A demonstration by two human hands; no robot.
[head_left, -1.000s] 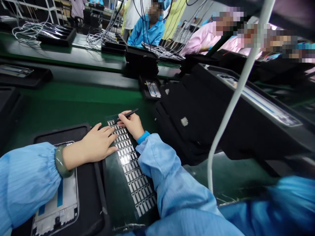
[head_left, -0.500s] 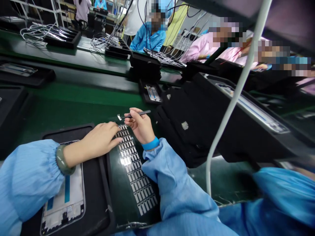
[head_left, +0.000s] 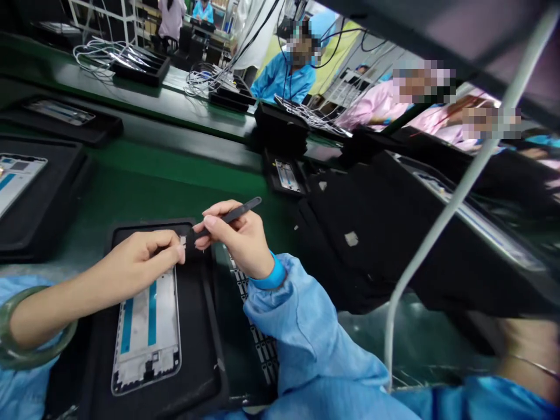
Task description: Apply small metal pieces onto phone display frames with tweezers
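My right hand (head_left: 238, 236) grips dark tweezers (head_left: 240, 211), their tip pointing left toward my other hand. My left hand (head_left: 153, 256) is closed in a pinch on a small pale sticker-like piece (head_left: 182, 240), close to the tweezers' tip. Both hands are above the upper part of a black tray (head_left: 196, 344). In that tray lies a silver phone frame (head_left: 164, 335) with two blue strips; my left hand hides its upper end. A sheet of small pale pieces (head_left: 262, 350) lies right of the tray, partly covered by my right hand and sleeve.
Another black tray with a phone frame (head_left: 20, 178) is on the left. Stacked black trays (head_left: 350, 216) stand on the right, behind a hanging white cable (head_left: 420, 251). A co-worker's arm (head_left: 529, 356) shows at lower right. A small framed tray (head_left: 287, 176) lies farther back.
Both hands have moved from the sheet to above the tray, the right with the tweezers. My left fingers have closed on the small piece formerly at the tweezers' tip. The view has shifted left.
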